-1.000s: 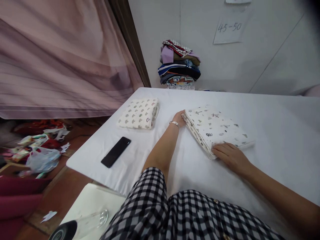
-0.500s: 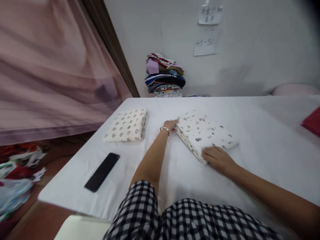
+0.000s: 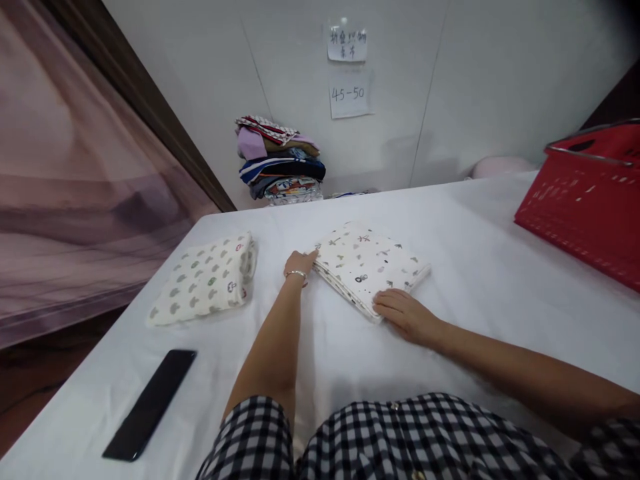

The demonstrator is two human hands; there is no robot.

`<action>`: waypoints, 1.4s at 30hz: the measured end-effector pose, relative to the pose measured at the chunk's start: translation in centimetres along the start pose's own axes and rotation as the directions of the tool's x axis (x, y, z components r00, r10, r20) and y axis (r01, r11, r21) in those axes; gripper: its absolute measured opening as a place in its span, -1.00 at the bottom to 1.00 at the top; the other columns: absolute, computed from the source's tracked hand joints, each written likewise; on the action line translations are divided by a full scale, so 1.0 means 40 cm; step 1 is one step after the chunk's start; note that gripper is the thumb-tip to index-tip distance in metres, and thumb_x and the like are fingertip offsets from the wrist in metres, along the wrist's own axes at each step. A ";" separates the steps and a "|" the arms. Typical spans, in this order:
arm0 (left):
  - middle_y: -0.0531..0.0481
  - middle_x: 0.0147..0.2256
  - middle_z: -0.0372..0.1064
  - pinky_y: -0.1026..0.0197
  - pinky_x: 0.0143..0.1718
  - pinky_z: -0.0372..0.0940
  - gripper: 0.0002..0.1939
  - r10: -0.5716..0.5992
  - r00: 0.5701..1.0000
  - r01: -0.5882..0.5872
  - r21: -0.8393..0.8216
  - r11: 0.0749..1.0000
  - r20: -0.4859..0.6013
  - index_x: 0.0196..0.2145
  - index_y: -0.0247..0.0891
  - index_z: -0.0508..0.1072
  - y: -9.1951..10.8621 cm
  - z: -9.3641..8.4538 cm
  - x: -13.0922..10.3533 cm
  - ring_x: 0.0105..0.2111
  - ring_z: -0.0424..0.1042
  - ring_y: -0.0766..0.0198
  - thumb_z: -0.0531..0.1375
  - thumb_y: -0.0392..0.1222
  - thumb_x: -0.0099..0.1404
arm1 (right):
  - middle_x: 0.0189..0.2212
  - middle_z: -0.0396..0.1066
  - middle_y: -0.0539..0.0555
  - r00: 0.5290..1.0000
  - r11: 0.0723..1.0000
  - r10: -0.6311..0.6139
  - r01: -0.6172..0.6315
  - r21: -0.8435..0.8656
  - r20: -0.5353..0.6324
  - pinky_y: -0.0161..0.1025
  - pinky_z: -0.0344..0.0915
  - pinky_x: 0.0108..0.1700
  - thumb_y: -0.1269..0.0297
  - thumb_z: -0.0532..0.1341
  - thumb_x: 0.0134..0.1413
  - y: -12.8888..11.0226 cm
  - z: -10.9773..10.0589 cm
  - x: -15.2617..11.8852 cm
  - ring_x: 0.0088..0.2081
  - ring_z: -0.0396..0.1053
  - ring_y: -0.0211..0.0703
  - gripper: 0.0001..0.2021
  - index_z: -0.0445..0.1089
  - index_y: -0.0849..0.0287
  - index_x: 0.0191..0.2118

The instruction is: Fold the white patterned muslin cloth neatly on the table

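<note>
table (image 3: 480, 267) in white, pale wall (image 3: 400, 67) behind, red basket (image 3: 585, 207) at right. my left hand (image 3: 300, 263) and right hand (image 3: 407, 317) touch folded fabric (image 3: 370, 260); whether either pinches, i cannot tell.

Pale grey wall (image 3: 400, 80) across the back, split by thin panel seams (image 3: 429, 93). Two white paper sheets on it, one above the other: upper sheet (image 3: 347, 45) with handwritten characters, lower sheet (image 3: 351, 95) reading "45-50". Left side: pinkish-mauve curtain (image 3: 75, 167), brown strip (image 3: 165, 100) along its right edge. Below the hem, reddish-brown floor (image 3: 13, 420), mostly in shadow. White-covered worktop (image 3: 480, 267), faintly wrinkled. Pale pink rounded form (image 3: 503, 167) past its far edge, unidentifiable. Light soft; dim shadow (image 3: 425, 160) on wall, low, right of the sheets.
</note>
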State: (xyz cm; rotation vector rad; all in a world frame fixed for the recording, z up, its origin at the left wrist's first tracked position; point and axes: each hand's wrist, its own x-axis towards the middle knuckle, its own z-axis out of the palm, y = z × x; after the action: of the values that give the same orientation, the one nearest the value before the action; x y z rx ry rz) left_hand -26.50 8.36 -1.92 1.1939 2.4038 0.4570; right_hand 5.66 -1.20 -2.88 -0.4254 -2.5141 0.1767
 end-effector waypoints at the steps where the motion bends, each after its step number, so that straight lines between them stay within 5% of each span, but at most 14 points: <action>1: -0.28 -0.16 0.46 0.16 -0.27 0.28 -0.34 0.006 1.000 -0.006 -0.005 1.000 -0.007 -0.10 -0.33 0.39 -0.002 0.003 0.003 -0.16 0.45 0.01 0.10 0.33 0.11 | -0.01 0.38 0.19 1.000 0.998 0.012 -0.013 0.064 0.016 0.04 0.24 0.07 0.44 -0.01 0.20 -0.002 -0.012 0.002 0.07 0.26 -0.08 -0.64 0.28 0.14 0.08; 5: -0.29 -0.15 0.45 0.17 -0.29 0.27 -0.36 0.024 1.000 -0.024 -0.027 0.999 0.004 -0.14 -0.34 0.41 -0.005 0.003 -0.001 -0.16 0.45 0.00 0.12 0.31 0.10 | 0.08 0.33 0.12 0.968 0.942 0.248 -0.247 0.229 0.024 -0.02 0.24 0.10 0.20 0.02 0.23 0.038 -0.083 0.019 0.11 0.25 -0.08 -0.63 0.27 0.05 0.12; 9: -0.27 -0.22 0.48 0.21 -0.33 0.26 -0.34 0.018 1.000 -0.016 -0.073 0.997 0.024 -0.14 -0.36 0.41 -0.003 -0.005 -0.015 -0.20 0.47 0.03 0.13 0.31 0.09 | 0.09 0.32 0.12 0.739 0.741 0.672 -0.669 0.062 -0.051 0.01 0.25 0.09 0.03 0.01 0.17 0.171 -0.136 0.053 0.11 0.25 0.04 -0.59 0.37 0.06 0.02; 12: -0.23 -0.26 0.49 0.24 -0.35 0.25 -0.38 0.020 0.999 -0.016 -0.103 0.995 0.044 -0.20 -0.34 0.44 -0.005 -0.007 -0.022 -0.26 0.48 0.08 0.13 0.31 0.09 | 0.07 0.33 0.23 0.549 0.551 0.834 -0.826 -0.120 0.054 0.04 0.27 0.03 -0.03 0.02 0.11 0.265 -0.124 0.066 0.02 0.33 0.16 -0.46 0.33 0.20 0.09; 13: -0.22 -0.27 0.49 0.24 -0.36 0.25 -0.39 0.018 0.999 -0.012 -0.117 0.993 0.048 -0.21 -0.33 0.44 -0.006 -0.007 -0.025 -0.28 0.48 0.10 0.13 0.31 0.09 | 0.05 0.35 0.25 0.521 0.531 0.847 -0.832 -0.160 0.105 0.03 0.28 0.01 -0.03 0.02 0.10 0.283 -0.112 0.064 0.00 0.34 0.16 -0.45 0.31 0.22 0.10; 18: -0.16 -0.27 0.49 0.24 -0.41 0.23 -0.42 -0.011 0.999 0.020 -0.204 0.979 0.042 -0.19 -0.29 0.42 -0.011 0.002 -0.033 -0.39 0.47 0.16 0.17 0.29 0.07 | 0.00 0.35 0.26 0.594 0.600 0.795 -0.737 -0.310 0.127 0.03 0.27 -0.04 -0.06 -0.07 0.14 0.297 -0.062 0.025 0.03 0.28 0.19 -0.42 0.23 0.17 0.15; 22: -0.20 -0.31 0.48 0.22 -0.39 0.23 -0.41 -0.007 1.000 0.012 -0.278 0.961 0.019 -0.24 -0.32 0.41 -0.012 0.001 -0.033 -0.38 0.46 0.13 0.18 0.31 0.06 | -0.03 0.36 0.28 0.588 0.596 0.795 -0.714 -0.368 0.147 0.03 0.28 -0.06 -0.05 -0.06 0.13 0.287 -0.073 0.025 0.00 0.30 0.19 -0.43 0.24 0.21 0.13; 27: -0.16 -0.28 0.47 0.23 -0.30 0.22 -0.47 -0.023 0.996 -0.012 -0.388 0.921 -0.087 -0.20 -0.29 0.36 -0.024 -0.002 -0.053 -0.30 0.45 0.17 0.13 0.27 0.16 | 0.08 0.31 0.21 0.792 0.791 0.596 -0.552 -0.262 0.132 0.05 0.23 0.06 0.04 -0.06 0.17 0.222 -0.081 0.094 0.11 0.22 0.15 -0.54 0.31 0.16 0.06; 31: -0.07 -0.30 0.48 0.27 -0.26 0.24 -0.76 0.056 0.982 -0.126 -0.407 0.905 -0.179 -0.31 -0.25 0.40 -0.033 0.012 -0.100 -0.30 0.44 0.25 0.17 -0.01 0.23 | 0.18 0.21 0.09 0.843 0.861 0.504 -0.508 -0.025 0.189 -0.03 0.14 0.18 0.02 -0.10 0.22 0.148 -0.040 0.173 0.19 0.14 0.00 -0.52 0.26 0.08 0.13; 34: -0.03 -0.36 0.48 0.30 -0.33 0.27 -0.85 0.090 0.992 -0.118 -0.442 0.889 -0.083 -0.39 -0.27 0.42 -0.036 0.029 -0.140 -0.40 0.45 0.30 0.19 -0.13 0.21 | 0.19 0.19 0.05 0.874 0.893 0.424 -0.448 0.053 0.236 0.03 0.04 0.24 0.03 -0.14 0.23 0.124 0.002 0.231 0.22 0.10 -0.01 -0.51 0.24 0.03 0.16; 38: -0.01 -0.36 0.49 0.32 -0.52 0.27 -0.84 0.068 0.985 0.041 -0.597 0.801 0.159 -0.34 -0.29 0.44 -0.038 0.053 -0.182 -0.61 0.40 0.39 0.16 -0.14 0.24 | 0.21 0.17 0.12 0.910 0.947 0.286 -0.316 0.055 0.300 0.09 0.01 0.24 0.06 -0.15 0.24 0.119 0.068 0.280 0.25 0.03 0.04 -0.49 0.19 0.10 0.20; 42: -0.04 -0.36 0.48 0.35 -0.60 0.23 -0.83 0.068 0.972 0.107 -0.681 0.724 0.225 -0.30 -0.33 0.43 -0.037 0.068 -0.205 -0.65 0.38 0.42 0.17 -0.16 0.25 | 0.23 0.11 0.23 0.884 0.954 0.276 -0.301 0.008 0.378 0.11 -0.03 0.24 0.02 -0.15 0.23 0.115 0.128 0.279 0.27 -0.04 0.05 -0.43 0.13 0.21 0.24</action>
State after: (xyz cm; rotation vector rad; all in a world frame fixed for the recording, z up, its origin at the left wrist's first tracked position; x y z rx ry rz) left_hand -21.66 1.15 -3.16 0.8096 1.7632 1.0342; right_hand -4.76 6.73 -2.26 -0.8065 -2.7912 0.4992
